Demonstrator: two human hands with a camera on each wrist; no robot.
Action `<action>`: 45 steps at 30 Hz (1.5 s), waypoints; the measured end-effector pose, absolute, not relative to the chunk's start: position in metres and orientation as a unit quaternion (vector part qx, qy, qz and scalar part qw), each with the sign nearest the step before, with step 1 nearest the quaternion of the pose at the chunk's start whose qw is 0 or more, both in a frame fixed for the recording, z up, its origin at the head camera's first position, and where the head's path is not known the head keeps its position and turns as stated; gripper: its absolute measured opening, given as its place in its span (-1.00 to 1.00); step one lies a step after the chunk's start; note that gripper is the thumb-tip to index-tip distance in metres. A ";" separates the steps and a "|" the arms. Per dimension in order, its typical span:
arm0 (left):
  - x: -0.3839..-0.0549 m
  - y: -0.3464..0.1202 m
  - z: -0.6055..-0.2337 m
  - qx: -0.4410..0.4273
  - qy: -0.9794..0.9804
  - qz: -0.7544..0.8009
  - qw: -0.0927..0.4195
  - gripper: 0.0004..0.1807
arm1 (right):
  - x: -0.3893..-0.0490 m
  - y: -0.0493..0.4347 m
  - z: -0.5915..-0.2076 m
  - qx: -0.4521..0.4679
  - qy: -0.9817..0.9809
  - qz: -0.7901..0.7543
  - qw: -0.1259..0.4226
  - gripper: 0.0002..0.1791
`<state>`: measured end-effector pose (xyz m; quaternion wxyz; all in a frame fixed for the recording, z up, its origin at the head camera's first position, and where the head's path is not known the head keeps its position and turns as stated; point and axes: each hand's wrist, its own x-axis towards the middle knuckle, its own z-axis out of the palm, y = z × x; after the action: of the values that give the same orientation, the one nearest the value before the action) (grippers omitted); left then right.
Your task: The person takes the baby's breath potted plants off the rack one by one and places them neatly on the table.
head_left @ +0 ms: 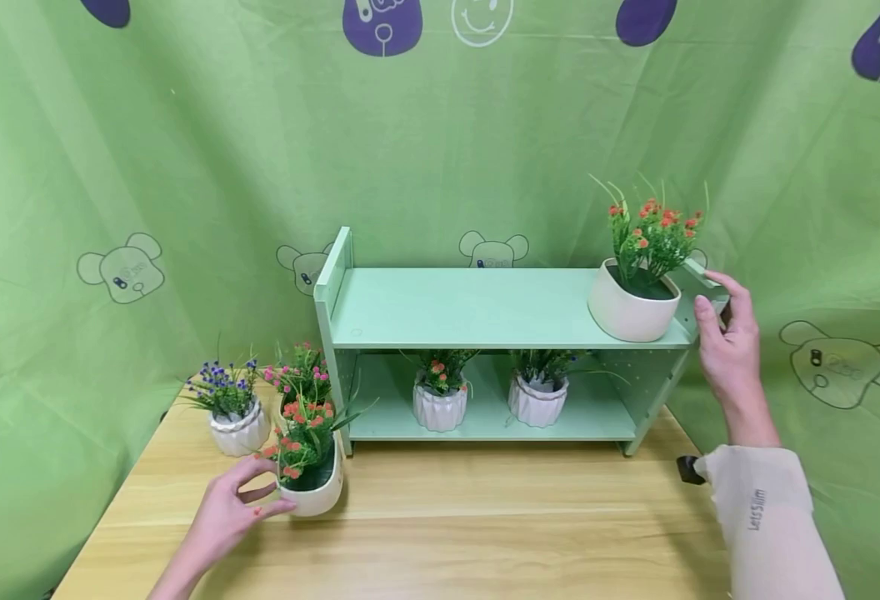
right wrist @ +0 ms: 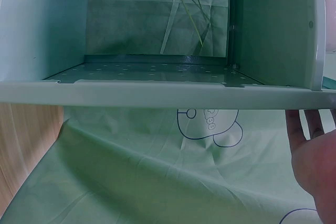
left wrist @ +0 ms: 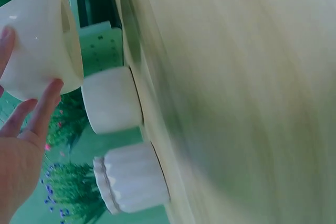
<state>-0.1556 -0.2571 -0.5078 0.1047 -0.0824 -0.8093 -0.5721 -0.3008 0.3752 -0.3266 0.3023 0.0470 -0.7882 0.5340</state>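
Note:
My left hand [head_left: 224, 510] grips a white oval pot [head_left: 316, 500] of orange flowers [head_left: 307, 433], thumb and fingers on its near left side. In the left wrist view this held pot [left wrist: 37, 43] hangs clear of the wooden table. At the right end of the mint-green two-tier shelf [head_left: 470, 308], my right hand [head_left: 736, 354] holds the side panel [head_left: 698, 271], thumb in front and fingers over its outer edge. The right wrist view has those fingers [right wrist: 295, 129] partly hidden behind the panel. Another white pot [head_left: 631, 312] with orange flowers stands on the top tier, close to this hand.
On the lower tier stand two fluted white pots, one with orange flowers [head_left: 440, 408] and one with blue [head_left: 538, 406]. Left of the shelf, a fluted pot with blue-purple flowers [head_left: 239, 429] and a pot with pink flowers [left wrist: 113, 100] rest on the table [head_left: 485, 533]. A green curtain [head_left: 222, 167] hangs behind.

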 end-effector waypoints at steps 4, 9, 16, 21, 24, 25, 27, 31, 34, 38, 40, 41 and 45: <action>-0.158 -0.267 -0.510 -0.069 -0.815 -0.569 0.087 -0.44 | -0.299 0.373 -0.324 0.041 -0.795 0.523 0.303 -0.51; -0.161 -0.276 -0.515 -0.047 -0.836 -0.541 0.071 -0.44 | -0.303 0.376 -0.325 0.040 -0.799 0.520 0.300 -0.50; -0.165 -0.286 -0.523 -0.048 -0.852 -0.519 0.059 -0.47 | -0.307 0.380 -0.329 0.044 -0.797 0.521 0.301 -0.50; -0.164 -0.291 -0.525 -0.060 -0.852 -0.517 0.048 -0.45 | -0.307 0.381 -0.329 0.042 -0.797 0.526 0.294 -0.50; -0.164 -0.295 -0.525 -0.061 -0.855 -0.513 0.043 -0.44 | -0.306 0.382 -0.330 0.036 -0.798 0.529 0.288 -0.50; -0.164 -0.296 -0.524 -0.058 -0.856 -0.513 0.040 -0.43 | -0.306 0.382 -0.331 0.035 -0.798 0.528 0.287 -0.50; -0.164 -0.298 -0.524 -0.052 -0.857 -0.512 0.032 -0.41 | -0.306 0.382 -0.332 0.032 -0.801 0.523 0.290 -0.50; -0.163 -0.301 -0.525 -0.036 -0.850 -0.526 0.004 -0.31 | -0.307 0.382 -0.333 0.034 -0.801 0.519 0.296 -0.50; -0.163 -0.302 -0.527 -0.030 -0.839 -0.543 -0.020 -0.19 | -0.306 0.381 -0.333 0.038 -0.800 0.519 0.299 -0.50; -0.162 -0.301 -0.528 -0.021 -0.828 -0.559 -0.031 -0.09 | -0.306 0.380 -0.332 0.041 -0.801 0.517 0.300 -0.50; -0.162 -0.301 -0.528 -0.023 -0.827 -0.560 -0.032 -0.08 | -0.306 0.380 -0.331 0.040 -0.801 0.516 0.301 -0.50; -0.162 -0.301 -0.528 -0.021 -0.826 -0.562 -0.032 -0.08 | -0.306 0.379 -0.331 0.039 -0.802 0.514 0.302 -0.50; -0.162 -0.302 -0.529 -0.021 -0.827 -0.561 -0.036 -0.06 | -0.307 0.380 -0.332 0.037 -0.804 0.510 0.303 -0.50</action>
<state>-0.1618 -0.3021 -0.5287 -0.0357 -0.0206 -0.8267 -0.5611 -0.3068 0.3800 -0.3323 0.3028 0.0366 -0.8042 0.5101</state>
